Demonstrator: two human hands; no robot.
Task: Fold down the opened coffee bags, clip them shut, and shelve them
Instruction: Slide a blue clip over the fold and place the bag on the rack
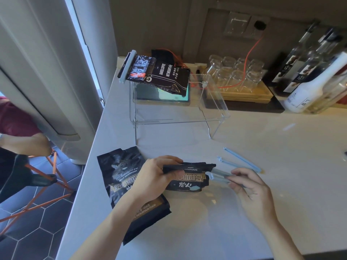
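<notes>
Café-style kitchen counter (pixel 262 212); upturned glasses (pixel 234 74), syrup bottles (pixel 308 59), wall sockets (pixel 238 25)

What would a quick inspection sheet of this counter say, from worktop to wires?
Surface: pale counter, lit by a window on the left.
Job's things: folded coffee bag in hand; flat coffee bag lying unclipped; clipped coffee bag on the clear acrylic shelf; open blue clip spare on the counter.
Clutter: upturned glasses on a wooden tray; syrup bottles at right.
Grippers: left hand pinches the bag's fold; right hand holds a blue clip at the fold's end.
Cables: orange cable runs from a wall socket down behind the glasses.
Surroundings: another person's arm and an orange-framed stool at left.
</notes>
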